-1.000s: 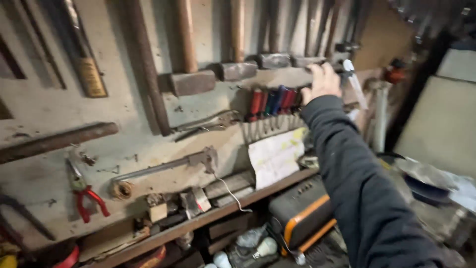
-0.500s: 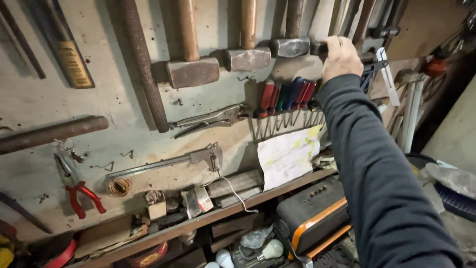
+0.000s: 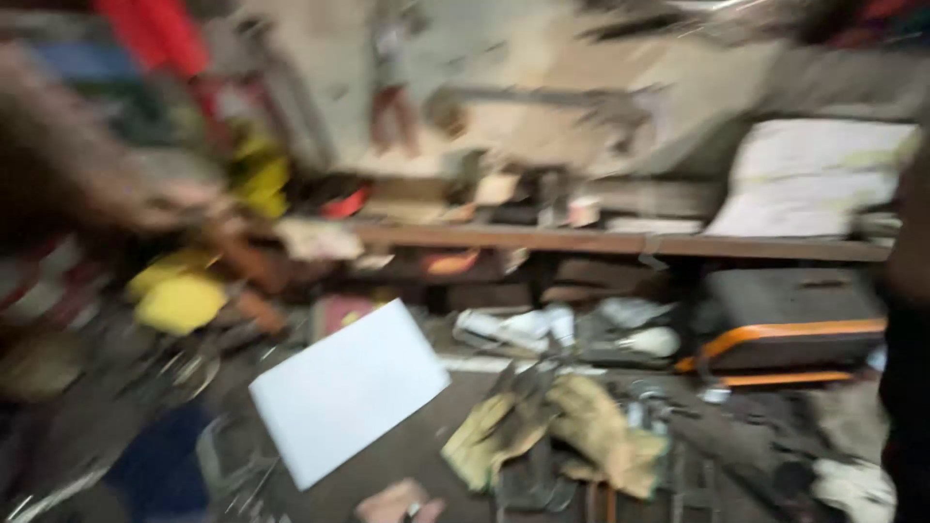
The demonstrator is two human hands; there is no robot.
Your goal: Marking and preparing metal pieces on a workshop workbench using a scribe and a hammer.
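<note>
blurred left hand (image 3: 174, 208) — grip unclear — near yellow object (image 3: 181, 302)

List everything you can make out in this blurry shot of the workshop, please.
flat white rectangular sheet: one, white, tilted on the cluttered bench, lower centre.
crumpled tan cloth or gloves: one heap, tan, right of the sheet; too blurred to tell which.
dark case with orange trim: one, black and orange, under the shelf at right.
long brown wooden shelf: one, brown, across the middle.
pale paper sheet: one, off-white, propped on the shelf at right.
yellow lumps: two or so, yellow, left; kind unclear.
hand at the bottom edge: one, partly cut off; which hand cannot be told.
dark sleeve: one, right edge.
</note>
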